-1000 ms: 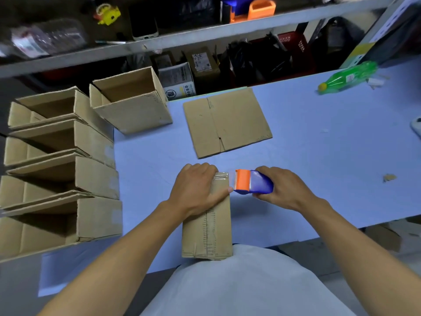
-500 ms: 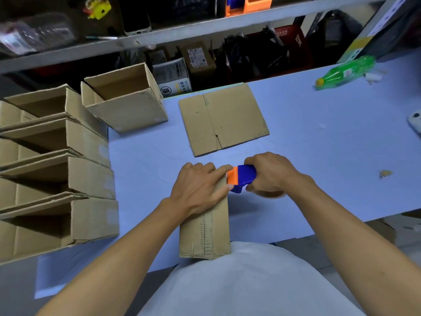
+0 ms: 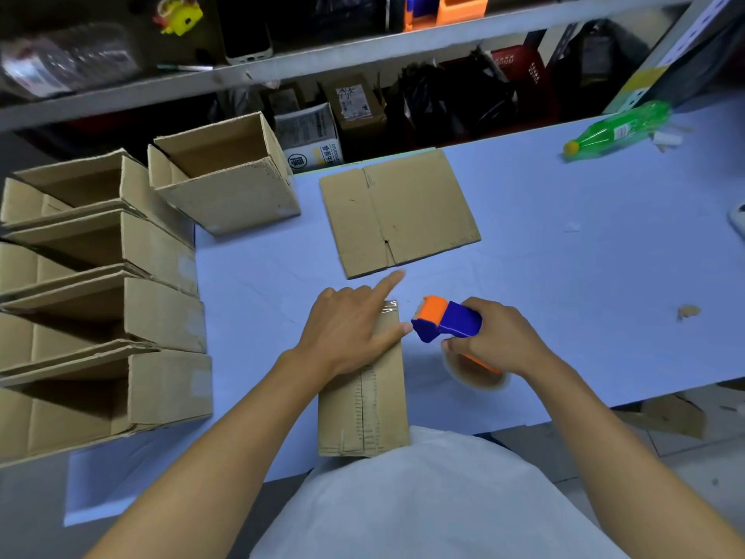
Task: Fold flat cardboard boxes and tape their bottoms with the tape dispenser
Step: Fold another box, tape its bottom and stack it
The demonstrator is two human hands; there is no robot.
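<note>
The light blue table (image 3: 564, 252) fills the middle and right of the frame. Along its left edge stands a stack of folded cardboard boxes (image 3: 133, 316), open sides up, with one more open box (image 3: 225, 175) at upper centre-left; these look finished, so most of the job seems done. A flat unfolded box (image 3: 399, 211) lies at centre, just beyond the hands, and by the look of it is the one piece not yet started.

At lower centre, against the person's body, sits the box in hand (image 3: 363, 401), bottom up, with clear tape running down its seam and wrapping over the far edge. The left hand (image 3: 346, 332) lies flat on it, fingers spread and index raised, gripping nothing. The right hand (image 3: 496, 340) is closed around the blue and orange tape dispenser (image 3: 447, 320), held just beside the box's far right corner, its roll hanging below the hand. Whether the tape is cut free is hard to tell, but this bottom looks essentially taped.

A green bottle (image 3: 617, 129) lies at upper right, well apart.
</note>
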